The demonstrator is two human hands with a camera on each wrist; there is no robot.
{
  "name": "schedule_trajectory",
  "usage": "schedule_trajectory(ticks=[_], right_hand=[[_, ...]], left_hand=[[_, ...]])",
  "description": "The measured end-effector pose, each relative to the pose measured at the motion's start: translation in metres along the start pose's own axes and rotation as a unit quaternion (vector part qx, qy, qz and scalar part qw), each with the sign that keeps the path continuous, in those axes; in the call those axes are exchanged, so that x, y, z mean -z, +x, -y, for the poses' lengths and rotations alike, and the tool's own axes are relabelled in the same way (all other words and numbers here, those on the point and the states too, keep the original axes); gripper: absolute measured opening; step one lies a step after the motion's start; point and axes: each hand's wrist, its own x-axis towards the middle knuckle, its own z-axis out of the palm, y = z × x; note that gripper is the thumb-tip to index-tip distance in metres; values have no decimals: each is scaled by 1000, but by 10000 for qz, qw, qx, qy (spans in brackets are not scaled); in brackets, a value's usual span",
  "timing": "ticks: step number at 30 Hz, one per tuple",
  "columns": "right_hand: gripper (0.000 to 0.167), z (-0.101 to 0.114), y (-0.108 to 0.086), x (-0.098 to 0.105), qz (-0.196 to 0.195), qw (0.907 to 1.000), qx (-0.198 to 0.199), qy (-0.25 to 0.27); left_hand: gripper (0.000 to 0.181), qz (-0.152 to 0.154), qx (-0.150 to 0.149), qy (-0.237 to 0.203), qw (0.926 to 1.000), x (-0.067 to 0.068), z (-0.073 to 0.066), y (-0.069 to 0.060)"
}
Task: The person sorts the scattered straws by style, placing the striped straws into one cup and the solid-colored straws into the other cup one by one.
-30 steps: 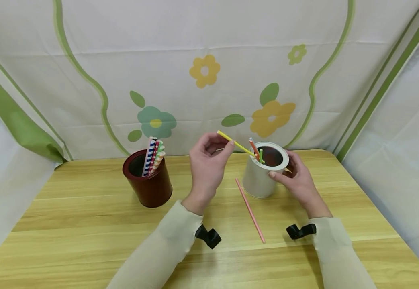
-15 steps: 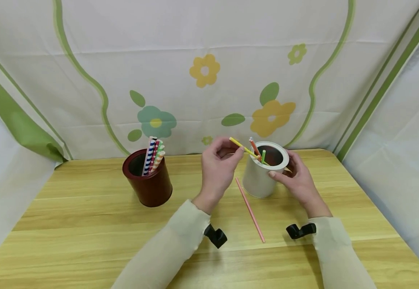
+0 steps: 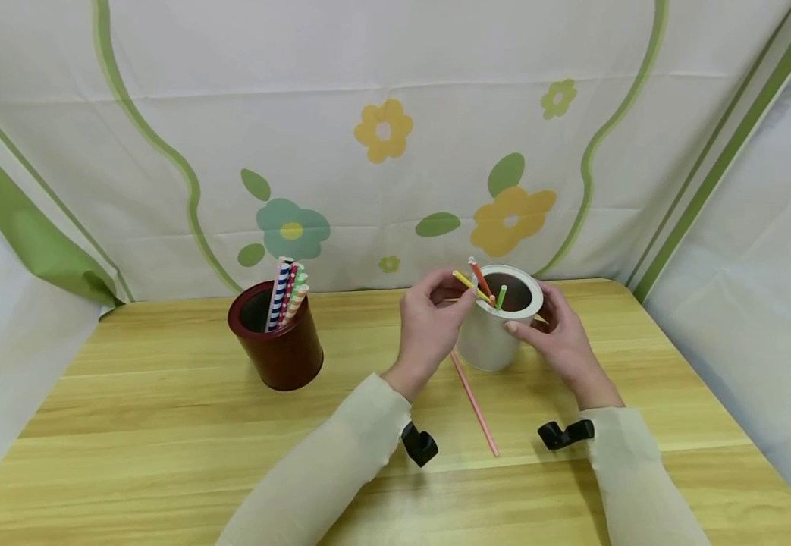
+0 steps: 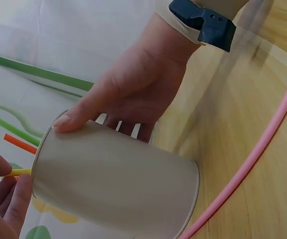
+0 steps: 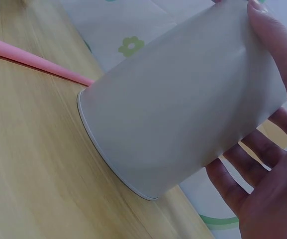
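My left hand pinches a yellow straw between thumb and fingers. The straw's lower end is inside the white can; in the left wrist view a short bit of the yellow straw shows at the rim. An orange-red straw and a green straw lean in the same can. My right hand grips the can's right side, thumb at the rim and fingers round the wall, as the right wrist view shows. A pink straw lies on the table in front of the can.
A dark red can stands to the left on the wooden table, holding several patterned straws. Behind the table hangs a white curtain with flowers and green bands.
My left hand has moved right, closer to the white can, and the yellow straw has gone further into it. The green straw has shifted slightly right. My right hand stays on the can.
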Motion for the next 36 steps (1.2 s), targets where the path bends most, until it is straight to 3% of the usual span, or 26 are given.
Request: schedule_trajectory(ticks=[5,11,19,26,30,36], right_hand=[[68,-1,0,-1,-22,10000,1,92],[66,-2,0,-1,-64,9999,20,125],[67,-1,0,-1,-45,9999,34,129],[66,-1,0,-1,-30,9999,11,156],[65,-1,0,-1,-27,9998,7,177],[65,-1,1,-1,-39,9998,31,183]], left_hand=[[22,46,38,129,9999,0,2,1],[25,90,66,-43,9999,0,2,1],[25,-84,343,-288,9990,2,2,-1],[22,-257,567,-247,9978,8,5,-2],[21,-213,1040,-245,9940,12,10,-1],[21,-44,1985,-160,9800,20,25,-2]])
